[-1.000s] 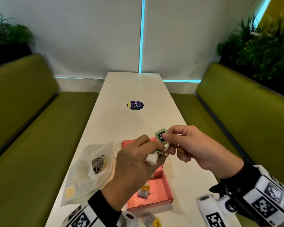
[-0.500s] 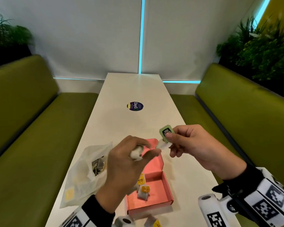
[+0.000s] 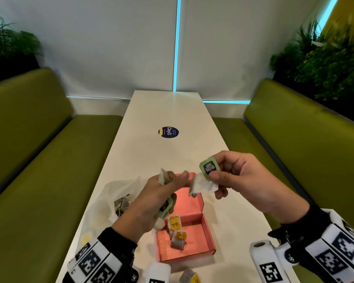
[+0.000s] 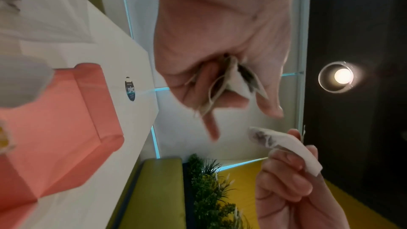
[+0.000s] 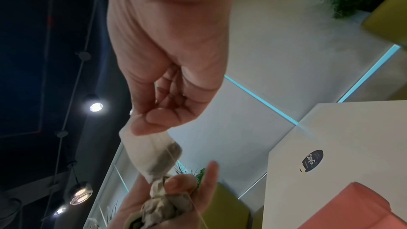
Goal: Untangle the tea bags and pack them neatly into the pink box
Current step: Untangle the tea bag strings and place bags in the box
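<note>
Tea bags are what you are separating right now: your right hand (image 3: 239,180) is pinching one white tea bag (image 3: 202,185) and its green tag (image 3: 209,168) between thumb and fingers (image 3: 214,177), held above the open pink box (image 3: 204,245) on the bench (image 3: 168,111). Your left hand (image 3: 157,199) is clamping a crumpled bundle of tea bags (image 5: 163,203), with another green tag (image 3: 165,207) dangling below it. A thin string (image 5: 176,161) seems to be running between the two, so the pull is likely unfinished. Next, you are probably needing to draw the string free, then lower the single bag beside the two yellow-tagged bags (image 3: 177,231) lying in the box.
</note>
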Demonstrator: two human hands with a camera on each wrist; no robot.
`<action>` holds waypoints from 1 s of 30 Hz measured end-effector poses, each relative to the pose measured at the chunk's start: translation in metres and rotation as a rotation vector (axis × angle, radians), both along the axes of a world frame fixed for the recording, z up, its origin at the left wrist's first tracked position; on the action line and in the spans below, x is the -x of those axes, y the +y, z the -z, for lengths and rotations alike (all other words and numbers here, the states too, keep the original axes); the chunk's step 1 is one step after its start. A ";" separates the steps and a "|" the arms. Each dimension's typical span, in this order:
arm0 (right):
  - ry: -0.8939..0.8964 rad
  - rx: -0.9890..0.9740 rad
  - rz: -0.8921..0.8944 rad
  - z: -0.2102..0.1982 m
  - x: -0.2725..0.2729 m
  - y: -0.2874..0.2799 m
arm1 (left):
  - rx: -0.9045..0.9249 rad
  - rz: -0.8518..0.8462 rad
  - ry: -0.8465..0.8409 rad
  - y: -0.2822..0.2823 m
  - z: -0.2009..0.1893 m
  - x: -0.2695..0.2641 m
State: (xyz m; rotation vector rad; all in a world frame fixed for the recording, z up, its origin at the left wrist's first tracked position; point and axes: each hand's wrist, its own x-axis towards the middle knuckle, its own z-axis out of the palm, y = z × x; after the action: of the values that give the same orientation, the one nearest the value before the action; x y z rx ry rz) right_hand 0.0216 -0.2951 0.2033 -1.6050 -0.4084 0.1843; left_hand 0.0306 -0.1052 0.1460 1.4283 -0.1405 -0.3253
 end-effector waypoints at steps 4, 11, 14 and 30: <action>0.032 0.051 -0.050 0.001 0.000 -0.001 | 0.082 0.168 0.107 -0.003 -0.005 0.001; 0.086 0.188 -0.040 0.003 0.000 -0.002 | 0.063 -0.103 -0.009 -0.007 -0.005 0.003; 0.095 0.157 -0.010 0.007 0.000 0.002 | 0.035 -0.184 -0.014 -0.009 -0.006 0.005; 0.318 -0.044 0.138 0.023 -0.008 0.010 | 0.036 -0.386 -0.037 -0.015 -0.008 0.012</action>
State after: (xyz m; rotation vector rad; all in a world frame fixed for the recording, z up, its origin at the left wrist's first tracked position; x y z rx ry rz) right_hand 0.0301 -0.2847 0.1799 -1.5229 -0.0552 0.3178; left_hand 0.0191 -0.1202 0.1536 1.3924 0.0993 0.0217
